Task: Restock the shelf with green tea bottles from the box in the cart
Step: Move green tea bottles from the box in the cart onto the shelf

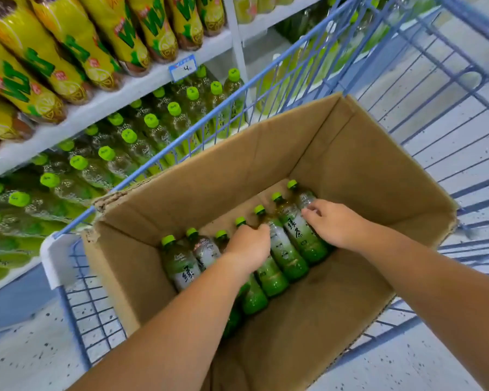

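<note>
Left hand [249,246] and right hand [333,222] grip glossy plastic green tea bottles [290,251] in the corrugated box [237,176]

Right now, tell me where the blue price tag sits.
In the head view, upper left, the blue price tag hangs on the white shelf edge, below the yellow bottles and above green-capped bottles.
</note>
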### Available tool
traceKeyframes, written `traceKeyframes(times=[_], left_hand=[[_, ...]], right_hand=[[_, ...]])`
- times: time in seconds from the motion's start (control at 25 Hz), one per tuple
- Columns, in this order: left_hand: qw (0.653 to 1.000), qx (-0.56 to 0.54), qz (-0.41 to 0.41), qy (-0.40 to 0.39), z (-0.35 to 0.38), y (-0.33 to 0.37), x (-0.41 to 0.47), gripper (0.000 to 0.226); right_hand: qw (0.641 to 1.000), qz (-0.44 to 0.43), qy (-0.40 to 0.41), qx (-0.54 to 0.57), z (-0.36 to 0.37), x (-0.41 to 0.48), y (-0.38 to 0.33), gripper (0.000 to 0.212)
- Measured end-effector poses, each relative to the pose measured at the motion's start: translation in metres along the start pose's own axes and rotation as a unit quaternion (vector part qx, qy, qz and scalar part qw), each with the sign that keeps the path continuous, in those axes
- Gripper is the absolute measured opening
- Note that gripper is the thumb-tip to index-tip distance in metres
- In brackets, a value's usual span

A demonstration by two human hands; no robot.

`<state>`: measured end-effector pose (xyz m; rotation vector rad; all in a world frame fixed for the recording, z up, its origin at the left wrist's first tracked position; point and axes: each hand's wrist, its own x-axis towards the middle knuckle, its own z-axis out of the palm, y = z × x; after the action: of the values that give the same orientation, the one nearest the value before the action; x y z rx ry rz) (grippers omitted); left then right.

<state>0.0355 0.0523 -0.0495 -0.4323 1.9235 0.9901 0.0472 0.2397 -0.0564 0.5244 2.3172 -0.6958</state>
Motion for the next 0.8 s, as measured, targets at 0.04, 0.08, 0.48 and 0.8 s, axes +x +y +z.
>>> traceKeyframes(times=[0.04,0.08,0.48,0.8], left_hand=[[1.000,-0.001,-0.020,0.001,0.014,-0.001,0.017,0.049],[0.999,0.002,-0.033,-0.001,0.028,-0.003,0.033,0.045],[0.996,-0.002,-0.084,-0.024,0.113,-0.023,0.136,0.052],[0.987,0.023,-0.141,0.079,0.142,-0.022,0.159,0.066]], right_hand=[[1.000,0.017,-0.008,-0.006,0.003,0.014,0.009,0.046],[0.999,0.032,-0.013,-0.009,0.005,0.026,0.017,0.046],[0.989,0.132,-0.035,-0.047,0.033,0.109,0.066,0.049],[0.981,0.146,-0.005,-0.125,0.051,0.139,0.077,0.054]])
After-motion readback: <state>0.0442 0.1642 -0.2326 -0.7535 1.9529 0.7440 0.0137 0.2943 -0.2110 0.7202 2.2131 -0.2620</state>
